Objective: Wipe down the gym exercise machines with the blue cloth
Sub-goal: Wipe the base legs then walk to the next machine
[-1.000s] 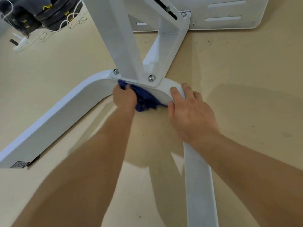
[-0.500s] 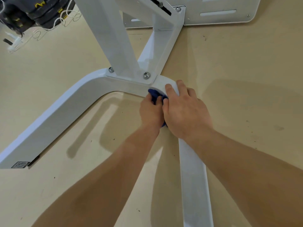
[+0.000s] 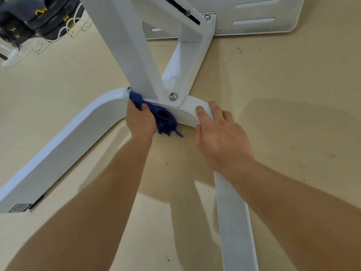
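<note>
The pale beige gym floor (image 3: 283,124), flecked with dark specks, lies under the white steel frame of an exercise machine. The left hand (image 3: 139,122) bunches the blue cloth (image 3: 164,118) against the inner bend of the curved base leg (image 3: 68,149). This is just below the foot plate (image 3: 165,98), where the slanted upright post (image 3: 127,45) is bolted down. The left grip is clamped on the cloth. The cloth's upper end hides part of one bolt (image 3: 129,89), while a second bolt (image 3: 173,96) shows in full, and a loose tail hangs to the floor.

The right hand (image 3: 220,137) rests on the bend just beside the cloth, its fingers laid fairly straight over the top edge. Its grip is apart and holds nothing. The right wrist covers part of the straight base leg (image 3: 234,222), which runs off the bottom edge.

A slotted white plate (image 3: 254,16) is cut off at top right. Dark objects with yellow markings (image 3: 39,16) at top left are too cropped to identify, and a tangled white cord (image 3: 58,34) lies beside them. A square code label (image 3: 19,207) at the curved leg's end is too blurred to read.
</note>
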